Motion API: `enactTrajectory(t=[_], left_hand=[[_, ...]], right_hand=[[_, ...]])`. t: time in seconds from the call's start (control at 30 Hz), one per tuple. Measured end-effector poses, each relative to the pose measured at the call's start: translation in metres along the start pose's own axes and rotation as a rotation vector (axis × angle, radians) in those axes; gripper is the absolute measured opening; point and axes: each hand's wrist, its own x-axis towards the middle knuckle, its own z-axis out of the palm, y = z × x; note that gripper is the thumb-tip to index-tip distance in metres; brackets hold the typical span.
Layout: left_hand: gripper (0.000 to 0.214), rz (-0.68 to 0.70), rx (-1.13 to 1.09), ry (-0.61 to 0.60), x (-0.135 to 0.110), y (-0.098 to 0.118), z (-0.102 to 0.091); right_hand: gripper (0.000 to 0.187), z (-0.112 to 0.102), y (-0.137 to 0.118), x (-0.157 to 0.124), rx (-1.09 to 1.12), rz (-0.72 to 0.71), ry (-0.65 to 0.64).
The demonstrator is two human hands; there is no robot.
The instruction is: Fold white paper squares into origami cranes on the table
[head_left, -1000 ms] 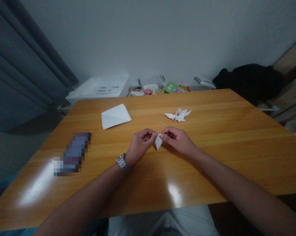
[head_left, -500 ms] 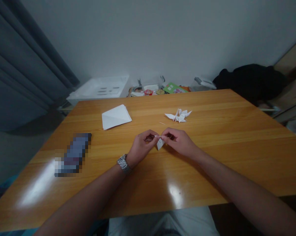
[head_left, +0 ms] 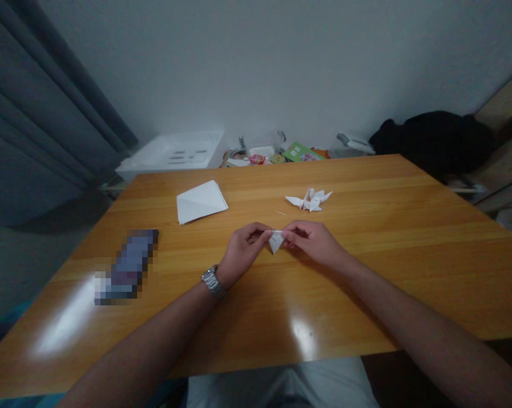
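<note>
A small piece of folded white paper (head_left: 275, 242) is held between my two hands over the middle of the table, its pointed end towards me. My left hand (head_left: 246, 249) pinches its left corner between thumb and fingers. At the right corner, my right hand (head_left: 310, 240) grips it the same way. Parts of the fingertips behind the paper are hidden. Beyond my hands lies a group of folded white paper cranes (head_left: 310, 200); how many there are I cannot tell. A thin pale sliver (head_left: 280, 213) rests on the wood between them and my hands.
On the wooden table (head_left: 366, 272), a stack of white paper sheets (head_left: 201, 202) lies at the back left. A pixelated phone-like object (head_left: 130, 263) is on the left. Behind the far edge are a white tray (head_left: 170, 153), a green booklet (head_left: 300, 152) and a black cloth (head_left: 434, 141).
My fingers have shifted slightly apart along the paper's upper edge, so more of the folded paper shows. Its point has moved up a little. The other things have stayed put.
</note>
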Motion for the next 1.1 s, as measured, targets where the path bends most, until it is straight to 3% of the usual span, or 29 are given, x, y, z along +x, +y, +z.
enactTrajectory(t=[0.6, 0.73, 0.87, 1.1], left_hand=[[0.028, -0.062, 0.036, -0.024, 0.001, -0.003, 0.0], [0.022, -0.01, 0.18, -0.055, 0.001, -0.006, -0.002], [0.021, 0.115, 0.314, -0.052, 0.002, -0.008, -0.003], [0.022, 0.267, 0.629, -0.224, 0.002, -0.007, -0.006]], right_hand=[[0.03, 0.003, 0.008, 0.001, -0.012, 0.037, -0.003], [0.029, 0.003, 0.012, 0.003, -0.082, 0.042, -0.011], [0.023, 0.001, 0.012, 0.005, -0.292, 0.018, 0.017], [0.017, -0.002, 0.014, 0.009, -0.535, -0.1, 0.013]])
